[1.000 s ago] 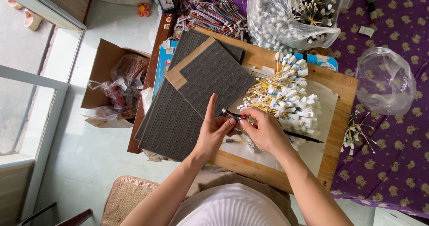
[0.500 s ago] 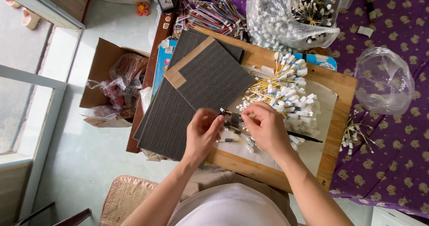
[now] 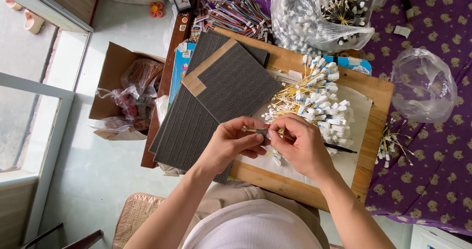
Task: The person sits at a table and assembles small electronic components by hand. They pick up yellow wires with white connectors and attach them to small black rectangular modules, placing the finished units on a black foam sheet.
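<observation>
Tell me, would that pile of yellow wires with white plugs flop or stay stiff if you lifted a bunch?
The wire pile would probably flop and tangle: the strands are thin and crisscrossed. It looks light, with only small plugs. Loose ends may snag neighbours.

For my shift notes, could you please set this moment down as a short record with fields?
left hand: pinches one end of a small dark foam piece
right hand: grips the same piece from the other side
work surface: wooden board with a white sheet on it
beside the hands: pile of yellow wires with white connectors
left of the hands: stacked dark foam sheets
further back: clear bag of connectors
</observation>
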